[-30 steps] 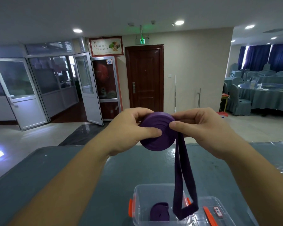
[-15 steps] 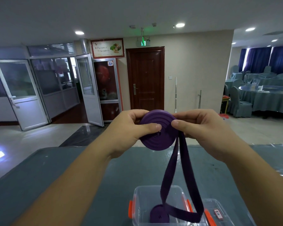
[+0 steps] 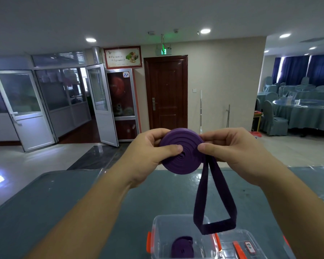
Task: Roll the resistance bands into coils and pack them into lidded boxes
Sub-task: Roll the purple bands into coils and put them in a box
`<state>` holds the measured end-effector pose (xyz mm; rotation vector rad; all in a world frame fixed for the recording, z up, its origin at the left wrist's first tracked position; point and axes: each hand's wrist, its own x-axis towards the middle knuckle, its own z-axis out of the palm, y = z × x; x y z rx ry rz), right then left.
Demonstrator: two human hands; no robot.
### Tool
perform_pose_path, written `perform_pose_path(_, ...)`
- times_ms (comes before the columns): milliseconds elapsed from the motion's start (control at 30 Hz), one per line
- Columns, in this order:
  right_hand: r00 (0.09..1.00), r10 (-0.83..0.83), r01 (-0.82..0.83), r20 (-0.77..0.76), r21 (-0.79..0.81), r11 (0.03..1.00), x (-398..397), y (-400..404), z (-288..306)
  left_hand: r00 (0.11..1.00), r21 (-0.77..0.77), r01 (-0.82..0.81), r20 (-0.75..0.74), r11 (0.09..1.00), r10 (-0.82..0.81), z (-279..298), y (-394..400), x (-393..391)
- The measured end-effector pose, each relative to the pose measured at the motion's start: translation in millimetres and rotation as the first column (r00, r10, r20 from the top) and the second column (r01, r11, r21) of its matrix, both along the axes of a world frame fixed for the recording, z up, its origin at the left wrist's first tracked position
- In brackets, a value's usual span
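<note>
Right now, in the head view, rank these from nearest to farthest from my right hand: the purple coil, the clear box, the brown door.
1. purple coil: pinched by the right hand.
2. clear box: on the table, below.
3. brown door: across the room.

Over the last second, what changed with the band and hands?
The purple band's hanging loop swung, opened wider and now ends above the clear box. Unchanged: left hand and right hand pinch the purple coil; a rolled band lies in the box.
</note>
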<state>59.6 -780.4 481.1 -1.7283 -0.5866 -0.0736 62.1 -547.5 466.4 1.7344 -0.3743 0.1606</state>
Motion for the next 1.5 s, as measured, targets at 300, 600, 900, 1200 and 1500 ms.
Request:
perform_pose_path(300, 0.997, 0.004, -0.005, 0.077, 0.017, 1.0, -4.8, 3.9, 0.0, 0.997, -0.049, 0.058, -0.042, 0.997, -0.06, 2.5, 5.4, -1.9)
perform_pose_path(600, 0.997, -0.024, 0.032, 0.075, -0.106, 0.994, -4.7, 3.7, 1.9, 0.999, 0.234, -0.036, 0.026, 0.972, 0.031, 11.8, 4.6, -6.4)
perform_pose_path(900, 0.999, -0.015, 0.016, 0.029, -0.039, 0.999, 0.0, 0.1, -2.4, 1.0, 0.09, 0.007, -0.023, 0.996, -0.005, 4.5, 0.6, -6.6)
perform_pose_path(1200, 1.0, 0.005, -0.005, 0.001, -0.005, 1.0, 4.0, -2.1, -3.9, 0.999, -0.053, 0.003, -0.04, 0.999, -0.005, -2.6, -0.7, -3.8)
perform_pose_path(1500, 0.998, -0.054, 0.056, 0.033, -0.068, 0.996, 8.1, -3.9, -8.5, 1.0, 0.188, 0.009, 0.0, 0.982, -0.01, -1.9, 1.5, -0.3)
